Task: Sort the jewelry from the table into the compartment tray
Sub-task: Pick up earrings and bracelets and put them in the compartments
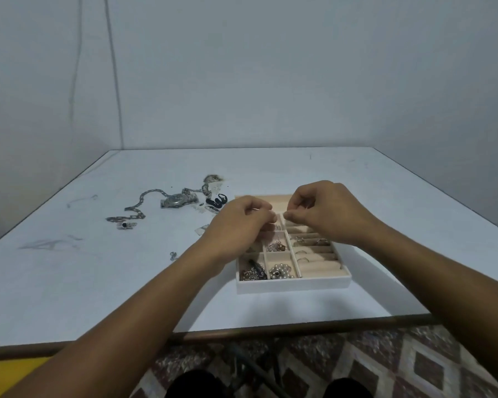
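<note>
The white compartment tray [293, 284] with a beige lining sits on the table in front of me. Pearls [281, 271], dark chains [252, 272], earrings [276, 247] and rings [302, 258] lie in its compartments. My left hand [242, 219] and my right hand [325, 211] hover over the tray's far half, fingers pinched toward each other. A very thin pale piece [279, 211] seems to run between the fingertips; I cannot tell what it is. Loose jewelry remains on the table to the left: a silver watch [177, 200], a heavy chain [138, 209] and black pieces [216, 201].
The table [98, 268] is white with a dark front edge and stands in a corner between two walls. A small metal piece [172, 255] lies near my left forearm, a ring-like piece [126, 225] by the chain. Patterned floor shows below.
</note>
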`<act>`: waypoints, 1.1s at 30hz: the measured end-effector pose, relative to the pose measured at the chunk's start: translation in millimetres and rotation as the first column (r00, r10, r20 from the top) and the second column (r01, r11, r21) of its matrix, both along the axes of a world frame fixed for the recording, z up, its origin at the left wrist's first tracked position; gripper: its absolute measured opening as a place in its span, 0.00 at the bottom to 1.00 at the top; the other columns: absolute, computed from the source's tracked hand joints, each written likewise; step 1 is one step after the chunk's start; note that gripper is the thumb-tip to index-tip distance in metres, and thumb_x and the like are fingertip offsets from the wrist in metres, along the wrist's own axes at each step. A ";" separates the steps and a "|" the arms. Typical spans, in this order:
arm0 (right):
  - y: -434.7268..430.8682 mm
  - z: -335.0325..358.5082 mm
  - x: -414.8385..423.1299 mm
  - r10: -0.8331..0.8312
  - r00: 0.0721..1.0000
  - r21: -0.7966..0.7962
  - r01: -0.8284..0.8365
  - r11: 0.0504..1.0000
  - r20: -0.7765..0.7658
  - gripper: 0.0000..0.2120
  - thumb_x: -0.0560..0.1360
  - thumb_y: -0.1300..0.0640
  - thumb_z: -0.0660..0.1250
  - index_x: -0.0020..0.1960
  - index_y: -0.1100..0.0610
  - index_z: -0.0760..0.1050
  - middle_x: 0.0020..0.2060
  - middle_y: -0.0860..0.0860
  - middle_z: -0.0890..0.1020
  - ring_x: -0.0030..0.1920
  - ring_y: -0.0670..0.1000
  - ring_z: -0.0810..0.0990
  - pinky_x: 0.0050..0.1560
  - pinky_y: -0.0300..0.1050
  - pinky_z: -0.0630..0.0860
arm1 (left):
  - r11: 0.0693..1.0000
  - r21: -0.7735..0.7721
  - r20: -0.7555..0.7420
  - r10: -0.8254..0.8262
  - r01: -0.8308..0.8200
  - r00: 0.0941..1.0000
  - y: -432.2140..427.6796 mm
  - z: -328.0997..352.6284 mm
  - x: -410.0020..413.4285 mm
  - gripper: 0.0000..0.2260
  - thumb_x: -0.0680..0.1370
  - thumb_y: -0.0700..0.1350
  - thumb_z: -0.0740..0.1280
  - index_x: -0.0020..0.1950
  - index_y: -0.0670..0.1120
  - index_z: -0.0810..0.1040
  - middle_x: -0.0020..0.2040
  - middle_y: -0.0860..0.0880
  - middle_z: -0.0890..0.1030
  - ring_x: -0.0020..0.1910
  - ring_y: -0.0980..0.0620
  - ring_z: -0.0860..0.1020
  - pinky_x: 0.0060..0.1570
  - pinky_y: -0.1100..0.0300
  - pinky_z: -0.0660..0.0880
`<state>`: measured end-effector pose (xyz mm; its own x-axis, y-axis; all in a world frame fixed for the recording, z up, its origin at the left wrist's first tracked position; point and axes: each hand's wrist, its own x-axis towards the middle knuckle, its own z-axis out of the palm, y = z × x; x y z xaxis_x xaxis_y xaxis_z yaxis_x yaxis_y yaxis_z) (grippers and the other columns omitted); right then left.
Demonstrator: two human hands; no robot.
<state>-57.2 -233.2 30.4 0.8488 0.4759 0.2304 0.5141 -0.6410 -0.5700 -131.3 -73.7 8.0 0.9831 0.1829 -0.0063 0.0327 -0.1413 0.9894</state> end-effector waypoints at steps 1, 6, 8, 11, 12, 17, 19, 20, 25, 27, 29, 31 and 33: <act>1.7 0.4 0.7 -0.003 1.000 -0.003 0.003 1.000 -0.001 0.05 0.70 0.53 0.74 0.37 0.51 0.81 0.34 0.46 0.82 0.35 0.45 0.79 0.36 0.38 0.72 | 1.000 0.005 0.004 0.014 -0.014 1.000 4.0 0.4 -0.1 0.06 0.77 0.42 0.67 0.53 0.45 0.78 0.47 0.41 0.84 0.47 0.40 0.83 0.49 0.45 0.79; 18.9 1.5 1.5 0.033 0.999 -0.013 -0.033 0.999 -0.028 0.03 0.71 0.54 0.74 0.39 0.51 0.81 0.35 0.46 0.83 0.36 0.44 0.79 0.36 0.36 0.71 | 0.997 0.020 0.046 0.079 -0.080 0.996 29.1 0.1 -5.2 0.05 0.77 0.41 0.67 0.52 0.45 0.79 0.47 0.44 0.84 0.46 0.48 0.84 0.43 0.62 0.81; 31.3 1.7 -1.3 0.067 0.997 -0.015 -0.068 0.998 -0.043 0.02 0.71 0.55 0.74 0.40 0.50 0.81 0.38 0.45 0.83 0.37 0.43 0.79 0.37 0.35 0.71 | 0.992 0.056 0.075 0.110 -0.114 0.991 41.9 -2.1 -9.6 0.05 0.77 0.41 0.67 0.51 0.45 0.80 0.48 0.45 0.84 0.46 0.51 0.84 0.51 0.58 0.80; 54.9 2.6 -7.1 0.133 0.990 -0.039 -0.135 0.990 -0.056 0.01 0.71 0.55 0.72 0.43 0.50 0.82 0.40 0.44 0.82 0.40 0.43 0.80 0.37 0.34 0.71 | 0.977 0.096 0.103 0.183 -0.193 0.978 62.8 -3.2 -18.5 0.04 0.77 0.41 0.67 0.49 0.45 0.81 0.45 0.48 0.85 0.46 0.52 0.84 0.55 0.54 0.79; 63.7 2.9 -8.9 0.160 0.985 -0.054 -0.163 0.985 -0.061 0.02 0.72 0.55 0.72 0.44 0.51 0.82 0.40 0.44 0.82 0.41 0.43 0.80 0.38 0.33 0.71 | 0.970 0.105 0.109 0.208 -0.220 0.972 70.2 -3.2 -22.0 0.04 0.77 0.40 0.67 0.48 0.45 0.81 0.45 0.48 0.85 0.45 0.53 0.84 0.55 0.54 0.79; 118.6 0.3 -14.7 0.295 0.954 -0.116 -0.300 0.947 -0.056 0.06 0.71 0.55 0.72 0.48 0.50 0.81 0.41 0.43 0.81 0.43 0.43 0.79 0.41 0.32 0.71 | 0.915 0.205 0.128 0.327 -0.347 0.936 110.9 -8.8 -42.0 0.04 0.76 0.39 0.67 0.46 0.46 0.82 0.43 0.49 0.85 0.44 0.54 0.83 0.54 0.53 0.79; 143.9 -3.1 -17.0 0.343 0.937 -0.135 -0.349 0.927 -0.062 0.07 0.71 0.56 0.72 0.49 0.52 0.81 0.43 0.45 0.81 0.46 0.46 0.79 0.45 0.37 0.73 | 0.886 0.258 0.127 0.364 -0.385 0.923 128.8 -12.5 -51.3 0.05 0.77 0.39 0.66 0.46 0.47 0.81 0.43 0.50 0.85 0.45 0.53 0.83 0.54 0.53 0.78; 156.2 -4.8 -18.4 0.363 0.929 -0.142 -0.369 0.918 -0.070 0.08 0.72 0.56 0.71 0.51 0.53 0.80 0.44 0.46 0.80 0.47 0.47 0.79 0.47 0.39 0.73 | 0.869 0.286 0.129 0.382 -0.403 0.915 137.7 -14.3 -55.4 0.06 0.77 0.40 0.66 0.46 0.48 0.81 0.43 0.51 0.85 0.45 0.54 0.83 0.55 0.52 0.78; 216.8 -18.7 -23.9 0.419 0.905 -0.198 -0.424 0.884 -0.071 0.12 0.73 0.57 0.69 0.56 0.53 0.78 0.48 0.48 0.80 0.50 0.50 0.76 0.51 0.43 0.73 | 0.784 0.397 0.126 0.468 -0.477 0.875 176.2 -23.1 -72.8 0.06 0.76 0.43 0.67 0.44 0.53 0.81 0.42 0.55 0.84 0.45 0.53 0.82 0.53 0.52 0.77; 237.0 -27.4 -23.1 0.408 0.910 -0.233 -0.412 0.881 -0.067 0.13 0.72 0.56 0.69 0.56 0.53 0.77 0.48 0.49 0.79 0.49 0.51 0.77 0.48 0.43 0.73 | 0.755 0.430 0.130 0.492 -0.496 0.861 183.7 -24.9 -77.4 0.06 0.76 0.44 0.67 0.43 0.54 0.81 0.41 0.54 0.84 0.43 0.52 0.81 0.47 0.56 0.76; 251.2 -34.7 -21.9 0.389 0.919 -0.258 -0.391 0.884 -0.060 0.13 0.72 0.54 0.70 0.55 0.53 0.77 0.50 0.51 0.80 0.50 0.54 0.79 0.49 0.46 0.76 | 0.728 0.454 0.138 0.512 -0.514 0.848 188.3 -26.0 -80.1 0.05 0.76 0.45 0.66 0.44 0.54 0.81 0.40 0.54 0.83 0.41 0.54 0.80 0.40 0.62 0.72; 260.0 -38.8 -20.5 0.371 0.928 -0.273 -0.364 0.891 -0.027 0.11 0.72 0.54 0.69 0.54 0.54 0.77 0.51 0.53 0.81 0.51 0.56 0.79 0.51 0.49 0.78 | 0.712 0.472 0.141 0.521 -0.520 0.842 191.8 -25.9 -81.3 0.05 0.77 0.45 0.66 0.44 0.54 0.81 0.39 0.53 0.83 0.41 0.54 0.79 0.37 0.65 0.69; 266.0 -41.2 -19.7 0.364 0.931 -0.278 -0.348 0.895 0.006 0.08 0.73 0.54 0.69 0.51 0.53 0.76 0.51 0.54 0.80 0.52 0.57 0.78 0.51 0.49 0.77 | 0.706 0.485 0.144 0.517 -0.516 0.844 195.2 -25.9 -81.4 0.05 0.77 0.46 0.66 0.45 0.54 0.81 0.39 0.53 0.83 0.40 0.55 0.78 0.36 0.66 0.68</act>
